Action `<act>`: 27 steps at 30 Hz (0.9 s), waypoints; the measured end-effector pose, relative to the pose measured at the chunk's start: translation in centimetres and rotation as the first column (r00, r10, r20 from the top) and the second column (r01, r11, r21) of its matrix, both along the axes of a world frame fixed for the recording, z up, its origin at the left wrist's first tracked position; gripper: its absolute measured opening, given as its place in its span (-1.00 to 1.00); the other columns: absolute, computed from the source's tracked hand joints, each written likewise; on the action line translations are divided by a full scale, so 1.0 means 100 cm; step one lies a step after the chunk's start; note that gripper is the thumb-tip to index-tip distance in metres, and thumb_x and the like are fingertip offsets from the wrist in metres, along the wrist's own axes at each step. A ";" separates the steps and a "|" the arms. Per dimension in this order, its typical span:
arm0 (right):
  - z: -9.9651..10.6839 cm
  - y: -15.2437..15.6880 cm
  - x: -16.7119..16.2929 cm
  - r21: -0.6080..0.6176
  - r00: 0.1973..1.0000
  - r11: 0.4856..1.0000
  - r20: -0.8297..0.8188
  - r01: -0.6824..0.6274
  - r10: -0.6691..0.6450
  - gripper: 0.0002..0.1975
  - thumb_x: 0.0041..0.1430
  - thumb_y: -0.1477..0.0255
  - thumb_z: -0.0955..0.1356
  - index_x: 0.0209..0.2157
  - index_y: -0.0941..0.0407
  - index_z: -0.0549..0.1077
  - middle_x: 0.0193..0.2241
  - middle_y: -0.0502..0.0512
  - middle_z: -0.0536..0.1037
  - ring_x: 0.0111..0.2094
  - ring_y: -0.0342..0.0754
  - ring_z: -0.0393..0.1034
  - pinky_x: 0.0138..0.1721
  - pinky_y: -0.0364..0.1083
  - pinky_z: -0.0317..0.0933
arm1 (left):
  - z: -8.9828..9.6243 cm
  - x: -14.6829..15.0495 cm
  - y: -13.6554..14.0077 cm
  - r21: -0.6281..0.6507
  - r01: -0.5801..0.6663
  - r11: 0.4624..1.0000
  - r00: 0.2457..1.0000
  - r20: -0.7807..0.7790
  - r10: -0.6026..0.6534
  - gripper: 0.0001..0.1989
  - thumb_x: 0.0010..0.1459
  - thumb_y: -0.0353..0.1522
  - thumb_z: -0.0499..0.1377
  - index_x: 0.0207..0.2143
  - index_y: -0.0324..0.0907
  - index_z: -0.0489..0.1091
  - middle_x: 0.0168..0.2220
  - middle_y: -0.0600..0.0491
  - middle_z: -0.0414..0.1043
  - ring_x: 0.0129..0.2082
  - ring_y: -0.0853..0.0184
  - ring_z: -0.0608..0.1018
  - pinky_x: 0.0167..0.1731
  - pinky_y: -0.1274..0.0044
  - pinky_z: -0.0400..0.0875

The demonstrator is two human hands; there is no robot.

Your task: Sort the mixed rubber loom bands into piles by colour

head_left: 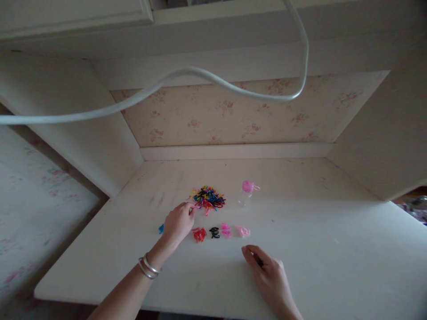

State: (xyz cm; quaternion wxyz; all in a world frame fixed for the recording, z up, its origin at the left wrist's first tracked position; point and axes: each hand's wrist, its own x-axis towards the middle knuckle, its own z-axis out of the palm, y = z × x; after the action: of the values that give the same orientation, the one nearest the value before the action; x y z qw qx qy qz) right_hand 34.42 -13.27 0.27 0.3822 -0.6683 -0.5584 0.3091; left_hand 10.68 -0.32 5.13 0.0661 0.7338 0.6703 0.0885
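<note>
My left hand (179,222) reaches to the near left edge of a mixed pile of small coloured rubber bands (209,197). Its fingers are pinched on a pink rubber band (196,206). Nearer to me lie sorted groups: red bands (199,234), black bands (214,232), bright pink bands (226,230) and pale pink bands (243,231). Blue bands (161,229) are partly hidden behind my left hand. My right hand (268,273) rests by the table's front, below the pale pink group, thumb and forefinger closed together; whether anything is between them cannot be made out.
A small clear container with a pink lid (247,186) stands right of the pile. A white cable (187,73) hangs across the upper view. White side panels and a shelf enclose the white tabletop (320,249); floral wallpaper (233,115) covers the back.
</note>
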 end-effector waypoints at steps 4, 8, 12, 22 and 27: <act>0.000 -0.001 0.000 -0.011 1.000 1.000 -0.002 0.001 -0.001 -0.58 0.16 0.07 0.23 -0.42 0.11 0.50 -0.68 -0.09 0.21 -0.63 -0.22 0.06 -0.59 -0.25 -0.01 | 0.003 -0.010 -0.011 0.074 0.040 0.996 0.995 0.092 -0.047 -0.80 0.23 -0.31 0.01 -0.21 -0.08 0.42 -0.19 0.07 0.50 -0.28 0.37 0.53 -0.31 0.59 0.29; 0.001 -0.001 -0.001 -0.010 1.000 1.000 0.001 -0.001 0.001 -0.58 0.16 0.08 0.23 -0.41 0.11 0.51 -0.68 -0.08 0.24 -0.63 -0.22 0.07 -0.59 -0.25 0.00 | 0.005 -0.007 -0.026 0.098 0.103 0.990 0.975 0.189 -0.121 -0.80 0.22 -0.31 0.02 -0.24 -0.12 0.43 -0.25 0.06 0.51 -0.32 0.37 0.52 -0.30 0.58 0.31; 0.003 -0.001 -0.002 0.003 1.000 1.000 0.018 -0.005 0.004 -0.57 0.18 0.10 0.22 -0.41 0.13 0.52 -0.66 -0.06 0.30 -0.62 -0.22 0.10 -0.58 -0.26 0.01 | 0.009 0.017 -0.042 0.082 0.226 0.971 0.941 0.240 -0.240 -0.79 0.23 -0.31 0.02 -0.26 -0.09 0.44 -0.24 0.08 0.51 -0.29 0.37 0.52 -0.26 0.58 0.32; 0.006 0.000 -0.002 0.022 1.000 1.000 0.024 -0.006 0.005 -0.56 0.21 0.11 0.20 -0.41 0.14 0.52 -0.68 -0.06 0.29 -0.63 -0.22 0.07 -0.59 -0.25 -0.02 | -0.002 0.071 -0.058 -0.046 0.344 0.938 0.939 0.033 -0.343 -0.75 0.27 -0.28 -0.02 -0.17 0.00 0.44 -0.25 0.06 0.50 -0.33 0.33 0.54 -0.34 0.54 0.33; 0.010 -0.001 -0.001 0.032 0.999 0.999 0.032 -0.012 0.011 -0.57 0.20 0.12 0.21 -0.41 0.14 0.52 -0.68 -0.08 0.27 -0.63 -0.22 0.09 -0.58 -0.26 -0.01 | -0.002 0.074 -0.060 -0.046 0.330 0.943 0.943 0.050 -0.328 -0.74 0.26 -0.27 -0.01 -0.13 -0.03 0.44 -0.20 0.02 0.51 -0.31 0.31 0.55 -0.33 0.54 0.33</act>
State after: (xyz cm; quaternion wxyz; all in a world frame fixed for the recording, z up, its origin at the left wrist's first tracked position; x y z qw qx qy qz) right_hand 34.29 -13.34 1.30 0.3823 -0.6635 -0.5731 0.2917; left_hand 18.10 -6.28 4.98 0.1135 0.8314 0.5389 0.0732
